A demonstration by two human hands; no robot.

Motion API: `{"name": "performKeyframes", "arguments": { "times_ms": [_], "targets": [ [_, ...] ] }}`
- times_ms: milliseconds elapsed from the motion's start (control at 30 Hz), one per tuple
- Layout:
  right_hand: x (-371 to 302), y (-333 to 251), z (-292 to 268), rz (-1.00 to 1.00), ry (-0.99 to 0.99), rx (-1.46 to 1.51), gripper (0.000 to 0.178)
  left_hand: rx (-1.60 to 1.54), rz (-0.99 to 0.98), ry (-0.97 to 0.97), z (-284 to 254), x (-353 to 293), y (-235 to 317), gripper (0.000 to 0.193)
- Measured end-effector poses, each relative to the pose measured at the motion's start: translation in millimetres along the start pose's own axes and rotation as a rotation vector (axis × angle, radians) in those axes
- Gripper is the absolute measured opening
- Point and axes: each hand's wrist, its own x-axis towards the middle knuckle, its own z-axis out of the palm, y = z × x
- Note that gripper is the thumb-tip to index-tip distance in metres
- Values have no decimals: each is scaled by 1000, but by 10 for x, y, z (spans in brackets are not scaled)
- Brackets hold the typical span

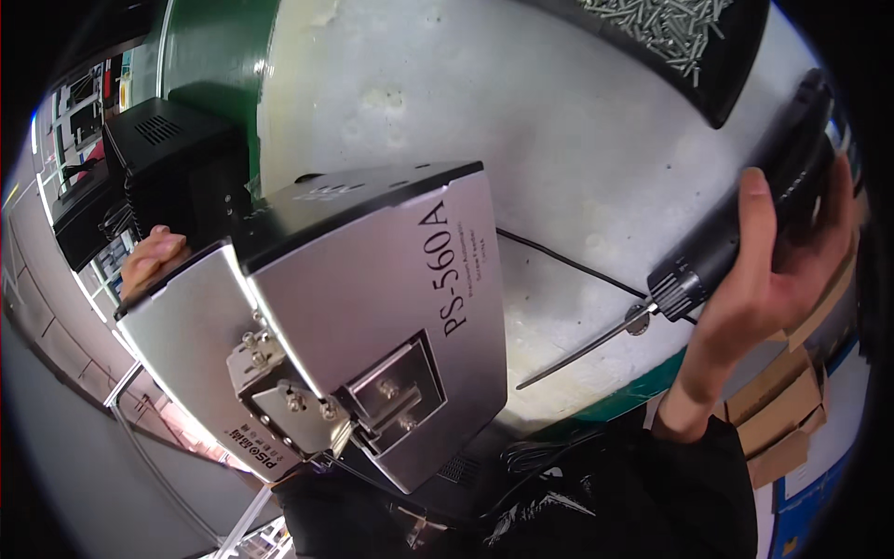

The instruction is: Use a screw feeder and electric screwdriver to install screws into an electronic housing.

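A silver screw feeder (382,261), a box with black edges and printed lettering, stands tilted in front of me at centre left. Beside it is a second silver panel (186,345); metal brackets (298,405) with small screws sit near where the two meet. My left hand (156,259) is curled at the top edge of that left panel, most of it hidden behind. On the right, my right hand (782,261) wraps round a black electric screwdriver (726,224), thumb on one side and fingers on the other. Its long thin bit (587,359) points down and left over the table.
A black tray of loose screws (666,33) sits at the far right of the grey-topped table (400,93). A black box with vents (172,149) stands at back left. The screwdriver's black cable (568,259) crosses the tabletop. Cardboard boxes (778,415) are at lower right.
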Motion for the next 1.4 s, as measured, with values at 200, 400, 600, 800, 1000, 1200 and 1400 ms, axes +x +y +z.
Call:
{"name": "performKeyframes", "arguments": {
  "times_ms": [200,400,600,800,1000,1200,1400],
  "targets": [
    [60,115,-196,-267,-155,-172,40,195,-119,-21,176,-84,301,29],
    [38,-4,-14,-46,-35,-114,41,419,-175,27,468,-108,564,29],
    [32,-37,11,-9,14,-66,63,250,-211,-121,-281,834,160,74],
    [74,-4,-71,-117,6,-175,65,483,62,-296,-57,1063,443,78],
    [-12,-269,-278,-467,-109,-165,65,146,-21,-206,-171,808,641,90],
    [-126,-624,-160,-521,-820,183,86,-261,-633,24,-167,478,526,56],
    [-320,-741,2,-423,-955,68,115,-476,-729,131,-36,619,405,47]
  ]
}}
